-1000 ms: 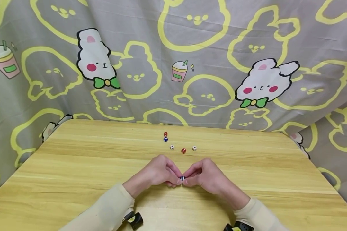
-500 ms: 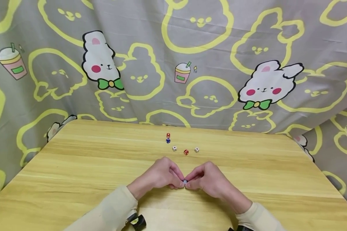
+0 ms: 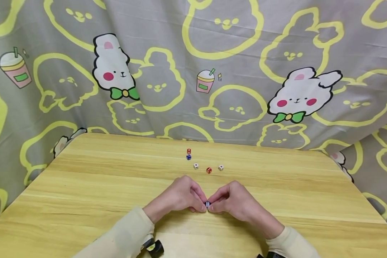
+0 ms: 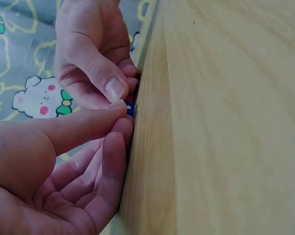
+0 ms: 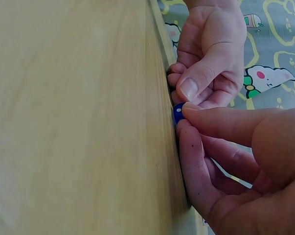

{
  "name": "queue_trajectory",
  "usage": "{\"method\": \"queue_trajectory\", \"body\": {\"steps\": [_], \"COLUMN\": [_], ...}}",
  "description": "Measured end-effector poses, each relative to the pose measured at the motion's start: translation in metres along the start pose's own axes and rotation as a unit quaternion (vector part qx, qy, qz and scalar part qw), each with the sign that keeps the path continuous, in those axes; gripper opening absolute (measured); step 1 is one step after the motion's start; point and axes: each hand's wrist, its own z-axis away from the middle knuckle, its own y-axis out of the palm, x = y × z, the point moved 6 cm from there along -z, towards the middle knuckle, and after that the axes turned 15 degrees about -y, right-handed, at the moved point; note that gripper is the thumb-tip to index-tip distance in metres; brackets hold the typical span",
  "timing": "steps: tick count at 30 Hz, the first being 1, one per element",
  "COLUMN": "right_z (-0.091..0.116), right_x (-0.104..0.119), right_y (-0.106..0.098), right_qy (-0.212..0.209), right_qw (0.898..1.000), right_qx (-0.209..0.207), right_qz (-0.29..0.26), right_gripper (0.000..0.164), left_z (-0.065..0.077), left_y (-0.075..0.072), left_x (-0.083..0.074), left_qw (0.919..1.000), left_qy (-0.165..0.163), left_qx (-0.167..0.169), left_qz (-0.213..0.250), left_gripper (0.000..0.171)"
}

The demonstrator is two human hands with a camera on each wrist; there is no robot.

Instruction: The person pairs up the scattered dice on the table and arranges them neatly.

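Observation:
A small blue die (image 3: pixel 208 204) with white pips sits between my two hands, low at the tabletop near the middle. My left hand (image 3: pixel 183 195) pinches it from the left with thumb and forefinger. From the other side my right hand (image 3: pixel 237 201) pinches it the same way. Fingertips cover most of the die (image 5: pixel 178 113) in the right wrist view, where one blue face shows. In the left wrist view only a sliver of the blue die (image 4: pixel 130 108) is visible beside the thumb.
Beyond the hands lie a red die (image 3: pixel 209 170), a white die (image 3: pixel 196 166) and another white die (image 3: pixel 220 167). Farther back, a blue die (image 3: pixel 188 157) is next to red dice or a red die (image 3: pixel 189 151). A patterned curtain (image 3: pixel 167 64) hangs behind the wooden table (image 3: pixel 84 186).
The head view has shifted slightly. Both hands, still pinching the blue die, have come a little nearer to the person. The other dice have stayed in place.

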Motion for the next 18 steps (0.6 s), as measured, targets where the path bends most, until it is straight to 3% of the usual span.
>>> {"method": "queue_trajectory", "body": {"steps": [18], "right_z": [-0.0003], "right_x": [-0.0008], "right_y": [0.0003], "right_qy": [-0.004], "right_qw": [1.000], "right_qx": [0.007], "right_qz": [-0.013], "right_gripper": [0.016], "left_z": [-0.0001], "left_y": [0.0012], "left_x": [0.0006], "left_qw": [1.0000], "left_qy": [0.007], "left_qx": [-0.001], "left_qz": [0.001], "left_gripper": [0.017]}}
